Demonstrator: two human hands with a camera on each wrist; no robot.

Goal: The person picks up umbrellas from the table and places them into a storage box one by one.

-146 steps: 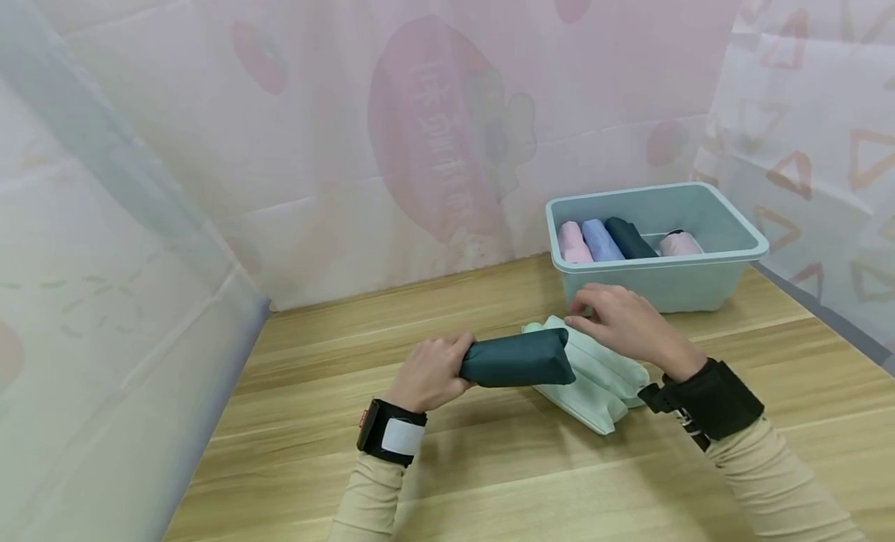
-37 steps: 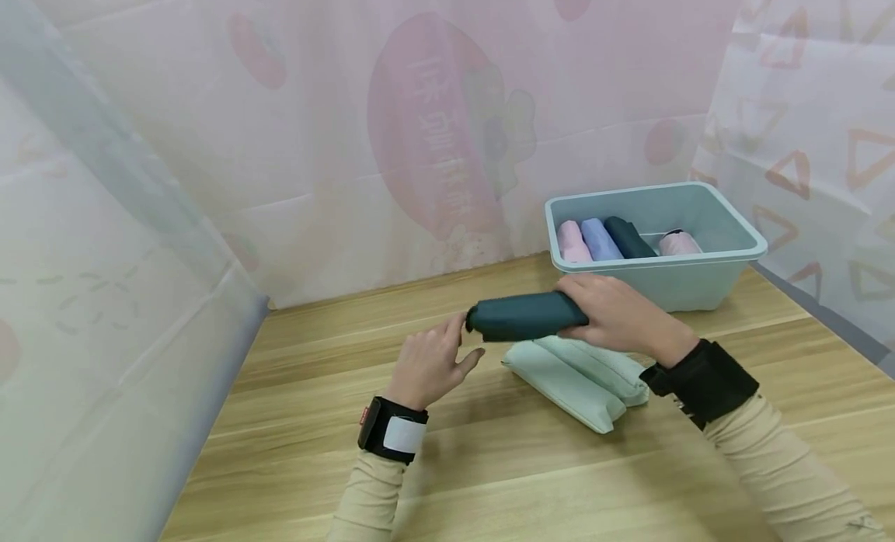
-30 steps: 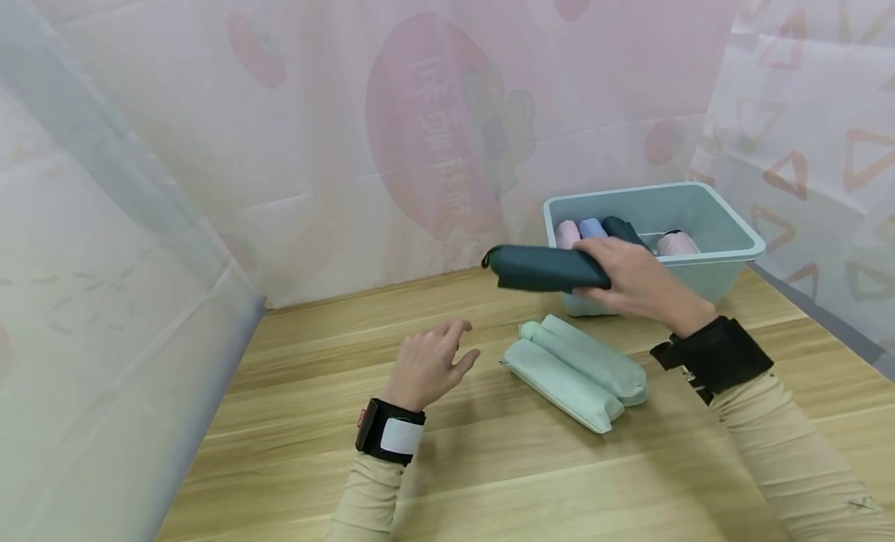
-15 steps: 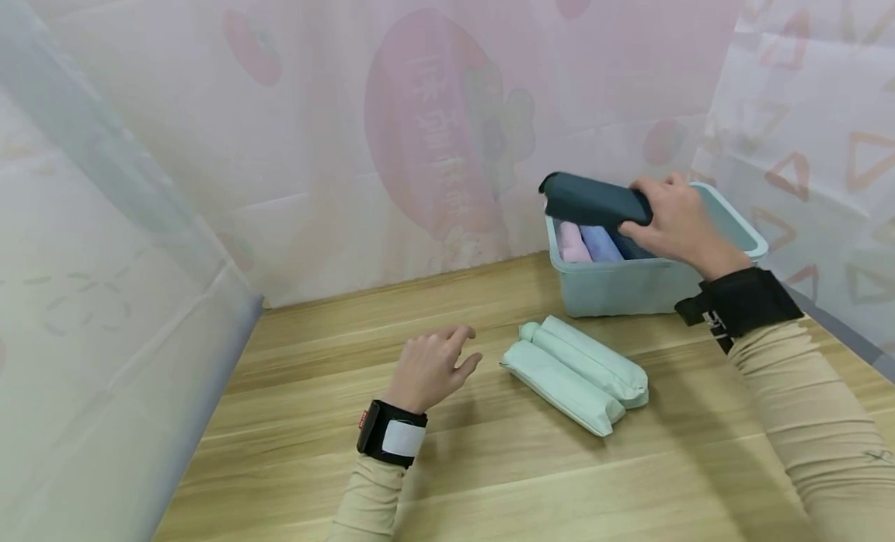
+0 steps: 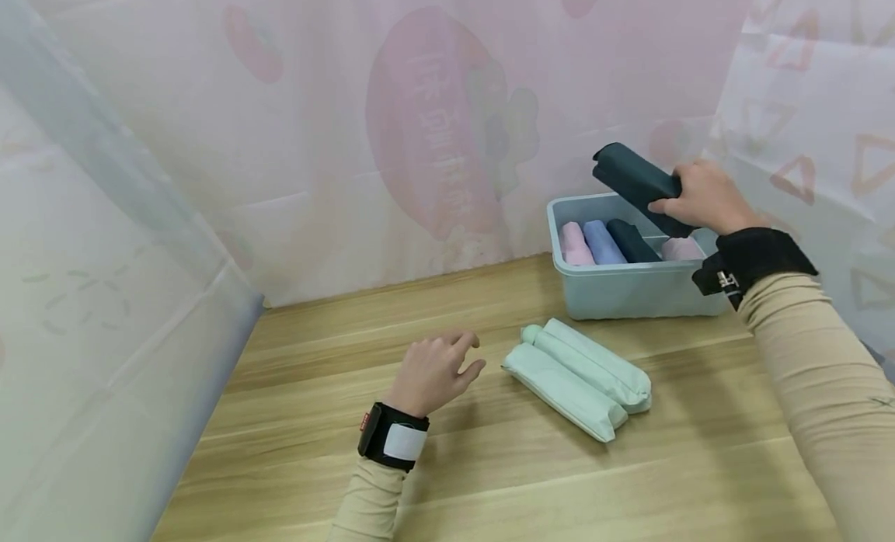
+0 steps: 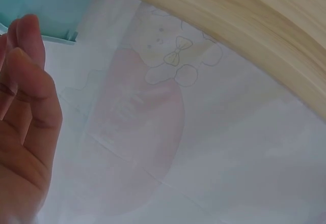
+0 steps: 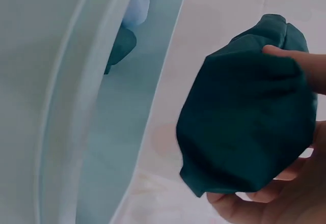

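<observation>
Fingers of the right hand curl round one end of a dark green folded umbrella, holding it tilted above the pale blue bin in the head view. Four rolled umbrellas already lie side by side inside: pink, light blue, dark green and another pink one. I judge the packing well along, with this one about to go in and two mint green umbrellas left on the wooden table. The left hand hovers near them, fingers loosely bent, holding nothing.

From the left wrist, relaxed fingers grip nothing; only a corner of the bin and the printed curtain show.

From the right wrist, fingertips and thumb clamp the dark umbrella just beside the bin's rim.
</observation>
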